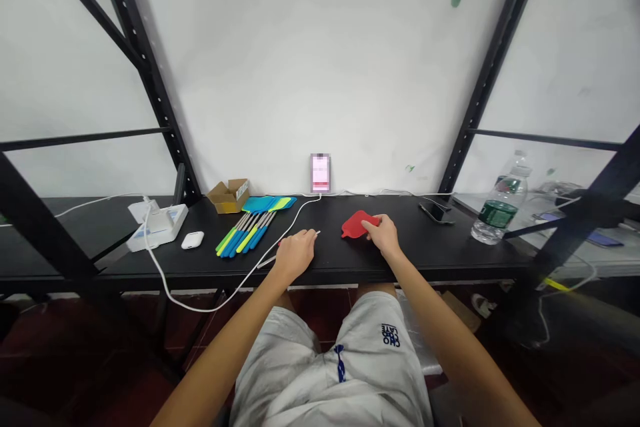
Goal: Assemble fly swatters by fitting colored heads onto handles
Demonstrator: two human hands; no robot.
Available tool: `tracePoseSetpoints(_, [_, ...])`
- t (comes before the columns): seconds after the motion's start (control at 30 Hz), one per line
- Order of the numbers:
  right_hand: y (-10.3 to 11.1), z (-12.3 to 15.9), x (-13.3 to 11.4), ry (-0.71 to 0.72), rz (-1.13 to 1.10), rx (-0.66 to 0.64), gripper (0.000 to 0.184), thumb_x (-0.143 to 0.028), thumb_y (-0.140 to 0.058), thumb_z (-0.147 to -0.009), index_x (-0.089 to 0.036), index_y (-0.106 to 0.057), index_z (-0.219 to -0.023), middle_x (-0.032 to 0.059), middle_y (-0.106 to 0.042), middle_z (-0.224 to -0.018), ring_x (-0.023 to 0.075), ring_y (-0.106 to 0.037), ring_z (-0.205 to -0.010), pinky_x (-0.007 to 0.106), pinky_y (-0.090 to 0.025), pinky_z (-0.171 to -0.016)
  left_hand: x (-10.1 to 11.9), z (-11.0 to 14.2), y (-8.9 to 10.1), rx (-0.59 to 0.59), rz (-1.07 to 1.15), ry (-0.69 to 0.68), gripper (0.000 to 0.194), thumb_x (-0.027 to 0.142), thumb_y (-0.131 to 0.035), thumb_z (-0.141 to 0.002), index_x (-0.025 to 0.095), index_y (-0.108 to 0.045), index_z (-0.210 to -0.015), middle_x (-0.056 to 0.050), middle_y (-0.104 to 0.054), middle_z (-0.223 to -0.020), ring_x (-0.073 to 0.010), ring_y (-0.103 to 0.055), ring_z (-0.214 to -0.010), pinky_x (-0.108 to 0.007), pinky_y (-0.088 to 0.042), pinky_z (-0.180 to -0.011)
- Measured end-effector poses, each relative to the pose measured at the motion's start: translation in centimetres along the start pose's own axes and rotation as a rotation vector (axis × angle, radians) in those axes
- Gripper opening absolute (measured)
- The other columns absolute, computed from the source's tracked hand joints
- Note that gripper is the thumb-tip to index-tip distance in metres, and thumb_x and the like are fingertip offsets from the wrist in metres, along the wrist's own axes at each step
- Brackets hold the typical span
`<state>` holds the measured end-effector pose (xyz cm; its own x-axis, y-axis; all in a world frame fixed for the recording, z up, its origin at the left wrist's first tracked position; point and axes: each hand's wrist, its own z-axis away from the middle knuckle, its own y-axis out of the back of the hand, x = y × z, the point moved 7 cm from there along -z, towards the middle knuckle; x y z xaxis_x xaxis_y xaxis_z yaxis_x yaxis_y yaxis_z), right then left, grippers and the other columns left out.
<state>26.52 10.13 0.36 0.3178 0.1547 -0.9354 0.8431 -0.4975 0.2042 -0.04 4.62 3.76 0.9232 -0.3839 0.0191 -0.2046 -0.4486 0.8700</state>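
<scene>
My left hand [296, 255] rests at the desk's front edge, closed round a thin light rod [318, 233] whose tip sticks out past the fingers. Silvery rods [266, 262] and a bit of red show beside that wrist; whether they join the held rod is hidden. In my right hand [384, 235], thumb and fingers pinch a flat red fly swatter head [353, 224] by its right edge, just above the desk. Its narrow neck points left toward my left hand. Left of my hands lie several fly swatters [250, 233] in a row, with blue and yellow-green heads and handles.
An open cardboard box [229, 197], a white earphone case [193, 240] and a power strip [165, 227] sit on the left. A phone [321, 173] leans on the wall, its white cable [240, 288] looping across the desk's front edge. At right are another phone [436, 213] and water bottles [500, 210].
</scene>
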Motion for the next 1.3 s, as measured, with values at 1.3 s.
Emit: tracePoseSetpoints(1.3, [-6.1, 8.7, -8.5, 0.684, 0.219, -0.477, 0.028, -0.037, -0.04, -0.098, -0.022, -0.06, -0.086, 0.0009, -0.064, -0.072, 0.0153, -0.058, -0.065, 0.026, -0.041, -0.064, 2.1, 0.7, 0.2, 0.21, 0.186, -0.268, 0.029, 0.03, -0.033, -0.101, 0.02, -0.06, -0.103, -0.005, -0.061, -0.086, -0.0168, -0.06, -0.077, -0.028, -0.044, -0.069])
